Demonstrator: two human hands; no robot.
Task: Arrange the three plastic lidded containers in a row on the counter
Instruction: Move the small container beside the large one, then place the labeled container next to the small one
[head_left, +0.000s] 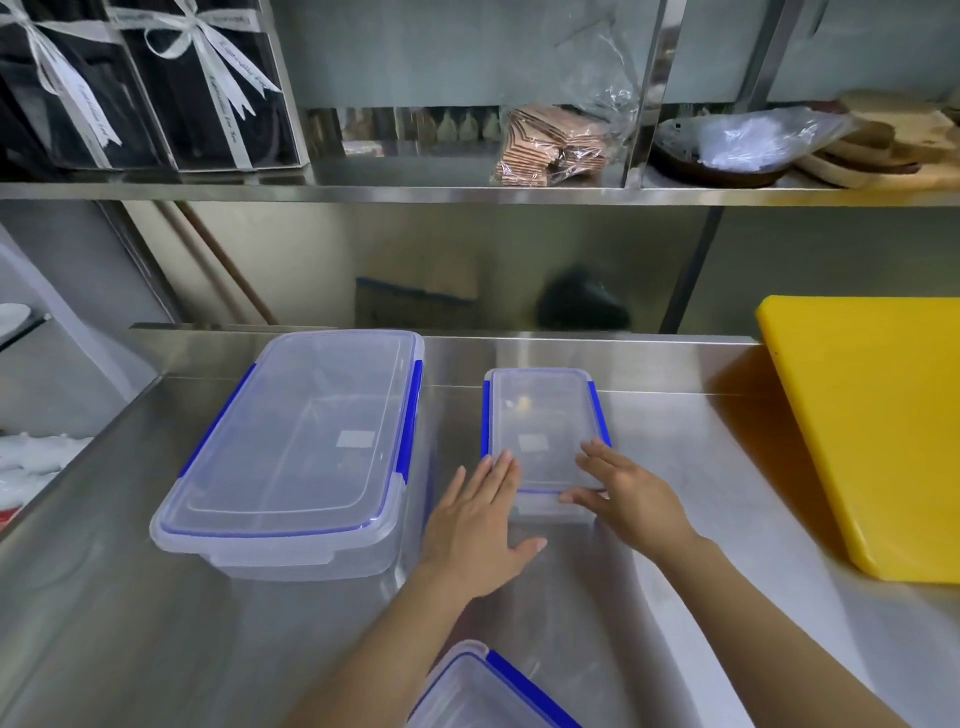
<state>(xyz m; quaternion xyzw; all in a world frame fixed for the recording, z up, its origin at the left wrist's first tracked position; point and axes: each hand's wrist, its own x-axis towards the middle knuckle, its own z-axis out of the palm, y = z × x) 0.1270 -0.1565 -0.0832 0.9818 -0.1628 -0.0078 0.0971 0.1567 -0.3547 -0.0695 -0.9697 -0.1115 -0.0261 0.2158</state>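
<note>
Three clear plastic containers with blue lid clips stand on the steel counter (675, 467). The large container (296, 447) is at the left. The small container (540, 421) is in the middle, near the back. A third container (478, 691) shows only partly at the bottom edge, between my forearms. My left hand (478, 525) lies flat with fingers spread at the small container's near left corner. My right hand (623, 493) rests with spread fingers on its near right corner and lid. Neither hand grips it.
A thick yellow cutting board (872, 426) lies at the counter's right. A steel shelf (467, 192) above holds black gift boxes with ribbons (145, 83), a plastic bag of brown packets (556, 140) and dishes (727, 150). The counter's left edge drops off beside the large container.
</note>
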